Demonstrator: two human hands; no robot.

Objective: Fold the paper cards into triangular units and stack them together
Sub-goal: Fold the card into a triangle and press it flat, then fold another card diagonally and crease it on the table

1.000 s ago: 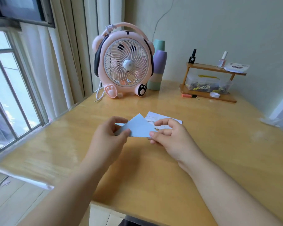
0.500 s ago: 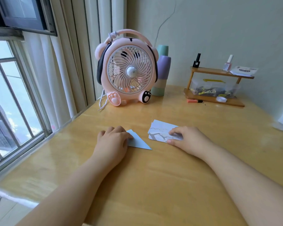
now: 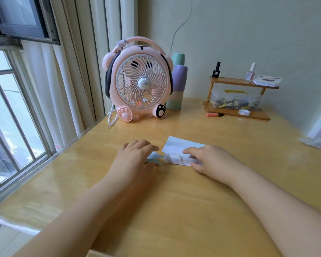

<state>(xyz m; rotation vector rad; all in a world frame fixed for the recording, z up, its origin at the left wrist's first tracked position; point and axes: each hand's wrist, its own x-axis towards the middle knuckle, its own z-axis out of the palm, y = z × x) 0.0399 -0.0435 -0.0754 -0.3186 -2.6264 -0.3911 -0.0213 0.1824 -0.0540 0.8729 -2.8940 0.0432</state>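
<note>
The left hand [image 3: 135,158] is lying flat on the folded triangle [image 3: 155,158], fingers relaxed; the right hand [image 3: 211,160] is pressing straight fingers on the card stack [image 3: 176,150], both lying on the tabletop [image 3: 174,201].

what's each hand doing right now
Left hand: open, resting flat on the folded blue paper triangle.
Right hand: open, fingers pressing the stack of paper cards.

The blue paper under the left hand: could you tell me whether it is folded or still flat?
Folded, as far as shows: a pointed blue tip of the paper pokes out beneath the left hand, which covers the rest.
</note>
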